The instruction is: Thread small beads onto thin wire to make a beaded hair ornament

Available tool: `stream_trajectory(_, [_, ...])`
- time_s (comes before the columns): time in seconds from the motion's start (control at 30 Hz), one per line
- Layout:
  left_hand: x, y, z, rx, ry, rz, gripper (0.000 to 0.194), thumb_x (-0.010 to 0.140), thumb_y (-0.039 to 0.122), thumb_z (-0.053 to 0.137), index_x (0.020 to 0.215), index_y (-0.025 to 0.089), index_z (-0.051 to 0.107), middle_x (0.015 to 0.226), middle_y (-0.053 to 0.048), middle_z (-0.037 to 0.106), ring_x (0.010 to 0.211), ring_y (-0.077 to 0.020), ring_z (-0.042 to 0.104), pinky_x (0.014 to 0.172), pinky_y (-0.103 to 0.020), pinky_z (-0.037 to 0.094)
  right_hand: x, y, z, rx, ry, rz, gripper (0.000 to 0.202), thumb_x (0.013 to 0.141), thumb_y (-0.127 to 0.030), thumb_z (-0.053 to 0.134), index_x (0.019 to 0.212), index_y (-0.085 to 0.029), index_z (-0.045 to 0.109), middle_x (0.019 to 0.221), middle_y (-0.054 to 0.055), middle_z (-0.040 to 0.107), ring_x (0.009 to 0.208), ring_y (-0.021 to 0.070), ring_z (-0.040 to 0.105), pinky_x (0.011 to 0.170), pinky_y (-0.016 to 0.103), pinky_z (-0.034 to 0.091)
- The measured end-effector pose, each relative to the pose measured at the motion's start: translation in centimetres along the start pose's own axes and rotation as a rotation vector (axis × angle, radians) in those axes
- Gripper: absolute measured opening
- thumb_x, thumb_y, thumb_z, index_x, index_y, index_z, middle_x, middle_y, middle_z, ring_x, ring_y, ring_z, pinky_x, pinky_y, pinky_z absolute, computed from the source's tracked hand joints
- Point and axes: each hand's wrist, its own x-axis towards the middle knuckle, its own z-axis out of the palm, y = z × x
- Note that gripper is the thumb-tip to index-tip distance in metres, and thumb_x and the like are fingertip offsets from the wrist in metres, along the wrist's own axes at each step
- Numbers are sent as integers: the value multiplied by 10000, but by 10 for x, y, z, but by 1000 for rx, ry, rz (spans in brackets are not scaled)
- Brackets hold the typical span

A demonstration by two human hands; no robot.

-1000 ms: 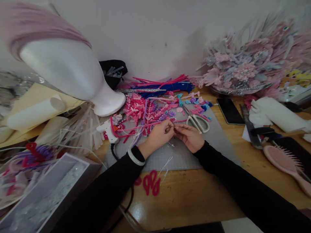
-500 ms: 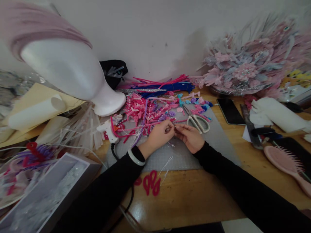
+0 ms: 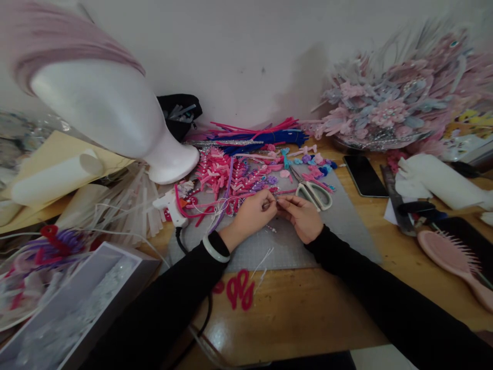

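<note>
My left hand [image 3: 254,209] is closed in a pinch over the grey cutting mat [image 3: 300,252]. Fingertip to fingertip with it, my right hand [image 3: 302,216] pinches too. What they hold between them is small and mostly hidden; a few tiny pale beads show just below the fingers. White-handled scissors [image 3: 321,198] lie right beyond my right hand. Left of my left hand are a white glue gun [image 3: 173,208] and a loose tangle of thin white wire [image 3: 219,206]. Pink chenille pieces with bead rows [image 3: 217,172] are piled behind the hands.
A white mannequin head [image 3: 103,113] leans in at left, above a box of clear pieces [image 3: 111,277]. Crimson chenille loops [image 3: 241,290] lie at the mat's front edge. A phone [image 3: 365,176], a pink hairbrush [image 3: 449,257] and a pastel flower headpiece [image 3: 385,113] stand at right.
Almost nothing differs. Both hands stay pinched together in the same place, with only a very slight shift of the fingers and the view.
</note>
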Motion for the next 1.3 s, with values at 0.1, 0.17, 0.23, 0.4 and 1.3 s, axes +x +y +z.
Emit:
stream_trajectory(0.1, [0, 0, 0, 6, 3, 5, 44, 679, 136, 435, 660, 159, 468, 569, 48, 482, 514, -59, 430, 487, -176, 325, 0, 0, 0, -2, -5, -5, 152, 507, -257, 720, 605, -174, 639, 610, -25, 617, 591, 86, 558, 677, 280, 479])
stream_trajectory(0.17, [0, 1, 1, 5, 3, 3, 46, 680, 136, 434, 654, 158, 465, 565, 48, 479, 510, -58, 427, 485, -176, 324, 0, 1, 0, 0, -7, -10, 152, 508, -254, 721, 609, -174, 641, 610, -26, 618, 588, 83, 558, 669, 270, 481])
stream_trajectory(0.23, [0, 1, 1, 0, 1, -2, 48, 684, 140, 433, 650, 157, 463, 562, 48, 478, 509, -58, 429, 483, -175, 324, 0, 1, -1, 3, -7, -13, 159, 506, -256, 723, 616, -174, 643, 608, -27, 620, 587, 82, 562, 657, 261, 484])
stream_trajectory(0.4, [0, 2, 0, 0, -10, -9, 48, 678, 135, 434, 656, 154, 472, 573, 43, 497, 519, -60, 445, 490, -174, 334, 1, 0, 0, 2, 20, -3, 196, 461, -262, 740, 595, -165, 635, 584, -32, 620, 563, 78, 561, 640, 254, 490])
stream_trajectory(1.3, [1, 2, -1, -4, -9, -14, 46, 657, 130, 439, 623, 157, 455, 560, 48, 490, 505, -57, 425, 477, -171, 319, 0, 2, -2, -56, 35, -62, 154, 492, -257, 721, 602, -179, 646, 585, -26, 628, 562, 92, 562, 657, 281, 473])
